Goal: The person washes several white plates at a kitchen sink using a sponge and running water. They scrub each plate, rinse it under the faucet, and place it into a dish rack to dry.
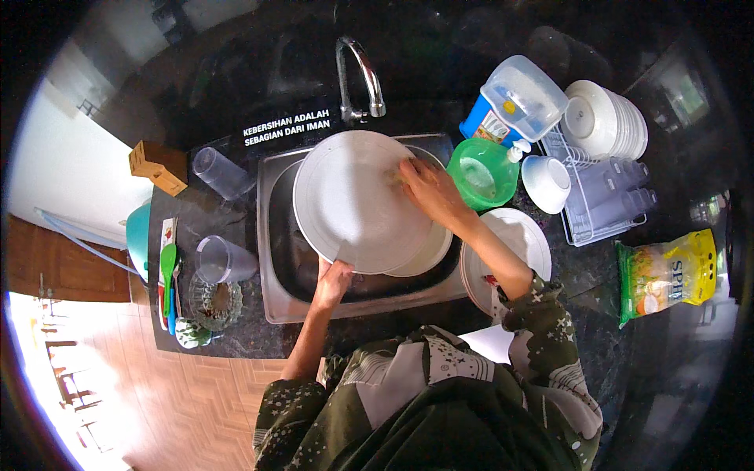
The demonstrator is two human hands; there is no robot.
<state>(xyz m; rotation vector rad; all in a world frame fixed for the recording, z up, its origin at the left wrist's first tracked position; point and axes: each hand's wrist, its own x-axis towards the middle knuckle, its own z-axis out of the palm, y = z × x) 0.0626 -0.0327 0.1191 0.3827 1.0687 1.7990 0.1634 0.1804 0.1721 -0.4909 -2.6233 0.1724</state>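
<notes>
A large round white plate (359,200) is held tilted over the steel sink (272,294). My left hand (336,281) grips its near rim, thumb on the upper face. At the plate's right side, my right hand (427,185) presses on the surface with bent fingers; something small and yellowish, perhaps a sponge, shows partly under the fingertips. Another pale round dish (433,256) lies beneath the plate in the sink, mostly hidden. Behind the sink stands a chrome gooseneck faucet (368,76). Just right of the sink is a green tub (484,176) with a white pump top beside it.
Stacked plates (533,235) lie under my right forearm. A white bowl (546,183) and a wire dish rack (580,235) with bowls and cups stand right, near a yellow-green bag (665,274). Clear plastic cups (221,173), a glass dish (227,306) and a knife block (159,168) are left.
</notes>
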